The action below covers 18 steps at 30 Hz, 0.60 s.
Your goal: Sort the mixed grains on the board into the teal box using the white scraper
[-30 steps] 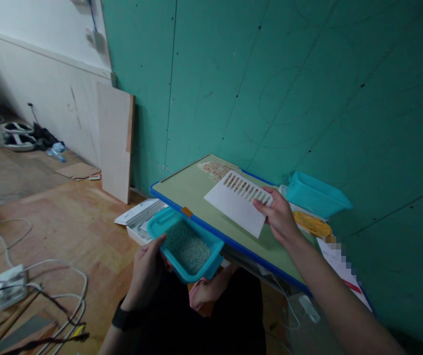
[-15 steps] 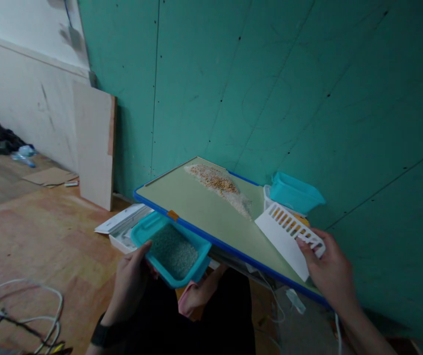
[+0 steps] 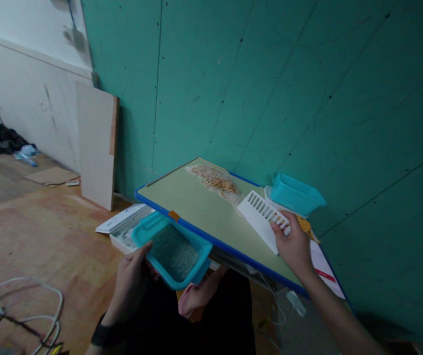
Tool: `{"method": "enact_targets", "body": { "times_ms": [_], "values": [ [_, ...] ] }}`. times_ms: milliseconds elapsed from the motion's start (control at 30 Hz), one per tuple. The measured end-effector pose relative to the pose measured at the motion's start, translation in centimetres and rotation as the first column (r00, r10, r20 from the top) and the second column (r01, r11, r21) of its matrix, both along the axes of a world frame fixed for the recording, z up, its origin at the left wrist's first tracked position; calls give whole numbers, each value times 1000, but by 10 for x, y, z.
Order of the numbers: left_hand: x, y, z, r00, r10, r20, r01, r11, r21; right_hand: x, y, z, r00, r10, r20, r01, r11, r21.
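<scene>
My left hand point(image 3: 134, 271) grips the left rim of a turquoise plastic basin point(image 3: 196, 282), its thumb over the edge. Pale grains point(image 3: 176, 254) lie inside the basin, which sits just below the table's front edge. My right hand point(image 3: 291, 241) is closed around the slotted end of a white plastic scraper point(image 3: 259, 224). The scraper's flat edge is over the tabletop, at the near right end of a mixed pile point(image 3: 216, 182) of white grains and yellow kernels. Whether the scraper touches the pile I cannot tell.
The pale green table point(image 3: 204, 224) has a blue edge and stands against a green wall point(image 3: 204, 74). Another turquoise basin point(image 3: 296, 195) stands at its right back. A white box point(image 3: 122, 227) is under the left corner. White cables point(image 3: 48, 286) lie on the floor.
My right hand has moved left and away from me with the scraper, up to the pile's near end, uncovering a white and red sheet on the right. My left hand and the basin stay put.
</scene>
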<state>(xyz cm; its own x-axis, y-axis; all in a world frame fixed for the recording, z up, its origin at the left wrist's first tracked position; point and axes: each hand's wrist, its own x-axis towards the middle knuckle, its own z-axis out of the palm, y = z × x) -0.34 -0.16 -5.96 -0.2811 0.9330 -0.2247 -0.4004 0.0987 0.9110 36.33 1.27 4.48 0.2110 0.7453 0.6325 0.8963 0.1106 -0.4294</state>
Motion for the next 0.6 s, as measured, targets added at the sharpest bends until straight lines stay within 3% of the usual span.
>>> {"method": "enact_targets", "body": {
  "times_ms": [300,600],
  "values": [
    [1,-1,2,1000,-21,-5,21,1000,-4,-21,41,7,998,21,-64,-22,1000,-7],
    [5,-4,5,998,23,-54,-23,1000,-4,-18,71,1,994,73,-82,-71,997,21]
  ]
}}
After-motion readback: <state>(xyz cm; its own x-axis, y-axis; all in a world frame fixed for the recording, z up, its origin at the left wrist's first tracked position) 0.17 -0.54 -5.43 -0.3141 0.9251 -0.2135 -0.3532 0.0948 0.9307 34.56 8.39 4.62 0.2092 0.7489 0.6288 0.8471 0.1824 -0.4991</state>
